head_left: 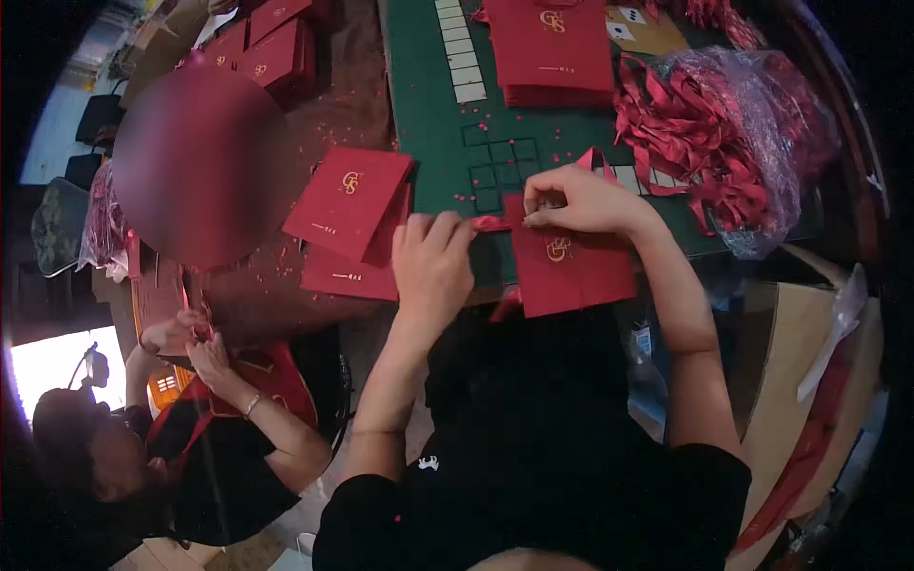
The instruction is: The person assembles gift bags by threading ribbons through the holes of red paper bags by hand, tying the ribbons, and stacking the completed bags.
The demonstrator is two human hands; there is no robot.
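Note:
A flat red paper bag (579,283) with a gold monogram lies at the near edge of the green tabletop, in front of my body. My right hand (588,203) is closed at its upper edge, thumb and fingers pinched there; the exact spot is partly covered. From that edge a red ribbon (490,224) runs left into my left hand (433,262), whose fingers are curled shut around its end. Another loop of ribbon (592,160) stands up behind my right hand. Beside my left hand sit two more red bags (347,205), one overlapping the other.
A stack of red bags (552,52) stands at the back. To its right, a clear plastic bag (762,143) spills red ribbons (666,114). Small red scraps dot the table. At left, a co-worker's hands (205,347) handle a ribbon; cardboard (800,352) leans at right.

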